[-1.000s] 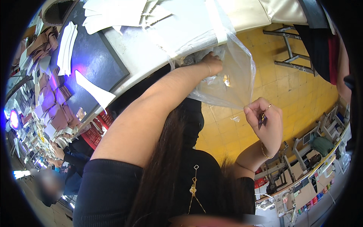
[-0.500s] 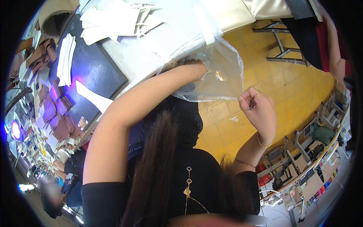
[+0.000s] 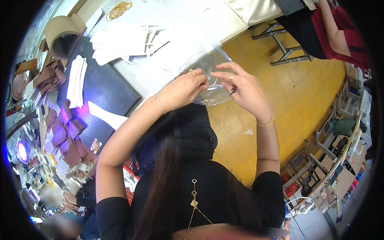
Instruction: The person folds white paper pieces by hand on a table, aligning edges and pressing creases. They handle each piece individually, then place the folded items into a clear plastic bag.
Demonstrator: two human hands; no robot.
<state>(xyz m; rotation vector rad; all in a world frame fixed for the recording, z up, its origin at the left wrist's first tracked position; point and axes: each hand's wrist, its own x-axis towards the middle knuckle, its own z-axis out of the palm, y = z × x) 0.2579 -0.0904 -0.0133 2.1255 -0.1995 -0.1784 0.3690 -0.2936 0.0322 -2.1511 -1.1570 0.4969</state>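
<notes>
A clear plastic bag (image 3: 218, 98) hangs over the near edge of the white table, in front of my body. My left hand (image 3: 182, 90) is at the bag's left side, its fingers curled together; what they may pinch is hidden. Close by on the right, my right hand (image 3: 244, 90) has its index and middle fingers stretched toward the left fingertips. A small dark pointed thing (image 3: 232, 92) is tucked against its lower fingers, too small to name. Several white cut pieces (image 3: 120, 42) lie in a stack on the table beyond.
A dark board (image 3: 106, 84) on the left bears more white strips (image 3: 77, 82). Yellow rubber bands (image 3: 119, 11) lie at the far table edge. Brown cut pieces (image 3: 60, 128) are heaped at far left. A person in red (image 3: 336, 36) stands at upper right, near a metal stand (image 3: 286, 50).
My left hand has come out of the bag and back toward me. My right hand has let go of the bag's outer corner and moved left and up. The bag has sagged inward.
</notes>
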